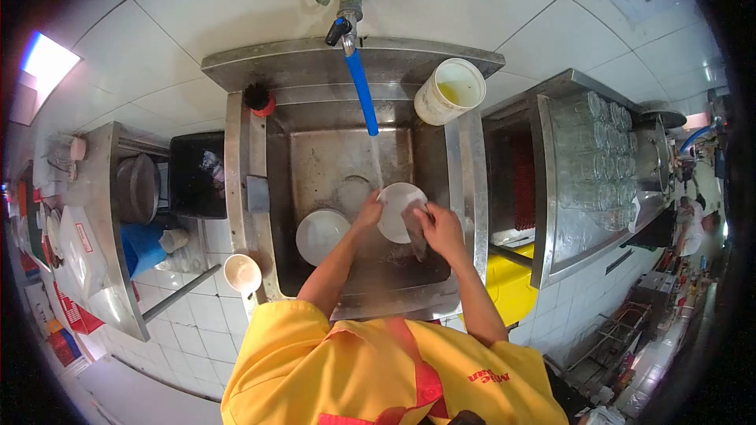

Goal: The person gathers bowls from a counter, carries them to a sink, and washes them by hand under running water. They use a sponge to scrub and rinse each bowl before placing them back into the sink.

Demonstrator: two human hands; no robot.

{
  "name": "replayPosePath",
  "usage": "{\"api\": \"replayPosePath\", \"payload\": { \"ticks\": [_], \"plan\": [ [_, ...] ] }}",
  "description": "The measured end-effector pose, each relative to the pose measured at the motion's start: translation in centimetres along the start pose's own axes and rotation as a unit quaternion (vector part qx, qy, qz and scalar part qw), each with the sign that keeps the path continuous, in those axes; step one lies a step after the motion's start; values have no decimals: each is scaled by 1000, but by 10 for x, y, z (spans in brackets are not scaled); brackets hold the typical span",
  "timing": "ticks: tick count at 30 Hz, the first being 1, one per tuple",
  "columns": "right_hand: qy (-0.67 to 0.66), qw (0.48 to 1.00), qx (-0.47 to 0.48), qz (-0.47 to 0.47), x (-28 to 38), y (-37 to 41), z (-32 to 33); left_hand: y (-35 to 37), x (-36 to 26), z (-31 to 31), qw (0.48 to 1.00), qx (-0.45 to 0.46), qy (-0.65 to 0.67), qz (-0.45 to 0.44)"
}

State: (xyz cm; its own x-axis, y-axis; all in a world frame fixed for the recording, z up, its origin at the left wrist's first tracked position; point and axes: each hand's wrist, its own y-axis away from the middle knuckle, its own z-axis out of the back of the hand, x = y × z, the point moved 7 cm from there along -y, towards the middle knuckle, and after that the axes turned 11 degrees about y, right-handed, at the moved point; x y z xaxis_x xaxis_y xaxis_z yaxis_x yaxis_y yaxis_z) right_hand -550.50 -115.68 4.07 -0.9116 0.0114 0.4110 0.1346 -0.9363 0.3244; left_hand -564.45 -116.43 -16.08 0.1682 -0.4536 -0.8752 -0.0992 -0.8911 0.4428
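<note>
My left hand [369,209] grips the left rim of a white bowl [392,219] held over the sink [315,149]. My right hand [442,230] is closed on a greyish, partly see-through cloth [414,228], which lies against the right side of the bowl. From a blue hose [362,94] on the tap, a thin stream of water falls close to my left hand and the bowl's edge. A second white bowl [323,236] rests in the sink, left of my forearms.
A white bucket [433,102] with yellowish liquid stands on the sink's back right corner. On the left ledge are a red-handled brush [260,101], a grey pad [257,194] and a small cup [242,274]. Stacked glasses [594,157] stand on the right-hand counter.
</note>
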Motion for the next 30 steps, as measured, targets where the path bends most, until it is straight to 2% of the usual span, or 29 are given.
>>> {"api": "replayPosePath", "payload": {
  "ticks": [1, 2, 4, 5, 7, 8, 9, 11, 12, 14, 15, 16, 17, 18, 19, 20, 21, 22, 23, 24, 26, 27, 28, 29, 30],
  "plan": [
    [-16, 1000, -21, 1, -3, -9, -7, 10, 3, 1, 993, -28, 88, 78],
    [-19, 1000, -21, 2, 0, -11, -14, 20, -7, -2, 993, -29, 85, 77],
    [56, 986, -155, 31, 15, -19, -7, 32, -30, 0, 975, -73, 206, 38],
    [53, 986, -156, 36, 18, -22, -15, 34, -32, 0, 975, -76, 205, 34],
    [28, 990, -75, 117, 26, -24, -48, 40, -34, 3, 961, -112, 253, -8],
    [32, 979, -136, 147, 27, -26, -60, 50, -50, 2, 962, -135, 239, -11],
    [34, 979, -135, 148, 30, -26, -67, 48, -46, 2, 961, -135, 242, -12],
    [-33, 987, -38, 154, 36, -31, -85, 41, -51, 3, 966, -112, 232, -14],
    [-34, 986, -40, 160, 38, -35, -81, 41, -57, 12, 966, -114, 230, -19],
    [77, 980, 92, 157, 24, -32, -85, 55, -66, 33, 983, -165, 79, -11],
    [134, 967, 154, 153, 17, -34, -88, 58, -75, 28, 984, -162, 77, -14],
    [67, 990, 47, 115, 9, -47, -81, 67, -81, 20, 984, -174, 33, -11],
    [65, 991, 44, 111, 10, -47, -90, 74, -83, 12, 982, -187, -10, -9],
    [-56, 992, -23, 108, 19, -48, -88, 68, -73, 10, 975, -210, -67, -25],
    [-175, 975, -88, 107, 23, -49, -83, 56, -63, 15, 975, -211, -66, -28],
    [-102, 987, -27, 121, 28, -42, -96, 49, -61, 21, 979, -191, 73, -11],
    [-107, 987, -25, 115, 21, -40, -96, 50, -55, 25, 964, -167, 207, 14],
    [-26, 987, 62, 145, 13, -41, -100, 59, -63, 36, 970, -201, 124, -54],
    [58, 972, 146, 177, 11, -42, -104, 59, -60, 32, 970, -200, 124, -53],
    [57, 972, 147, 175, 15, -43, -106, 62, -61, 25, 973, -212, 54, -79],
    [-117, 990, -23, 82, 21, -48, -91, 77, -82, 9, 966, -226, -80, -99],
    [-199, 973, -111, 39, 19, -52, -80, 70, -82, 13, 965, -229, -79, -102],
    [-151, 979, -92, 103, 19, -54, -106, 63, -77, 20, 969, -231, 0, -86],
    [-152, 979, -89, 101, 16, -49, -101, 61, -68, 26, 968, -230, 78, -64],
    [-51, 990, 36, 130, 16, -47, -104, 63, -84, 36, 965, -234, 48, -110]
  ]
}}
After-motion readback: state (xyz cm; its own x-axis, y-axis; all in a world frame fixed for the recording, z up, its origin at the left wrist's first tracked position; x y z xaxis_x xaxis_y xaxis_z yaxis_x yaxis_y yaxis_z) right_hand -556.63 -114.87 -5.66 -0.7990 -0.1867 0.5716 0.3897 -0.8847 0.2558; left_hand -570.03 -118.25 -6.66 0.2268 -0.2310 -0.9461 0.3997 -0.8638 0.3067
